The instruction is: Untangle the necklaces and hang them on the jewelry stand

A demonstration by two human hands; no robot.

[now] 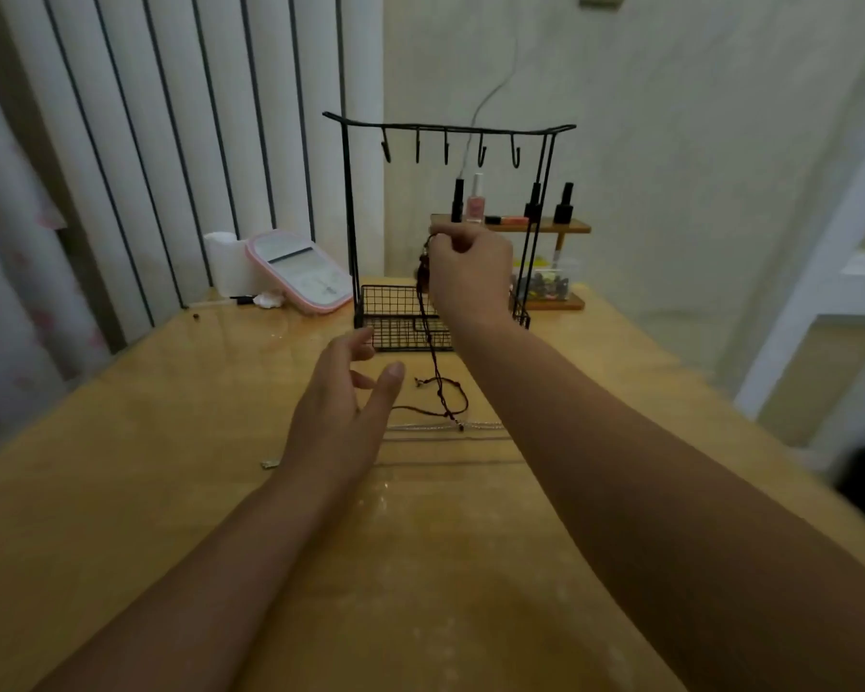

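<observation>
Right hand (pixel 470 272) pinches the brown cord necklace (pixel 438 382); left hand (pixel 343 417) spread; cord should lift clear before reaching a jewelry stand (pixel 448 128) hook.

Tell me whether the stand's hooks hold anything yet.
Empty: all five hooks on the jewelry stand hang bare; the right hand holds the dark cord necklace below them.

right hand (pixel 470 272) hiding cord's top (pendant blurred)

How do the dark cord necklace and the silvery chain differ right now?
The dark cord necklace is lifted at one end by the right hand; the silver chain lies flat on the table. The cord looks thicker and brown, the chain thin and pale. Neither hangs on the stand.
</observation>
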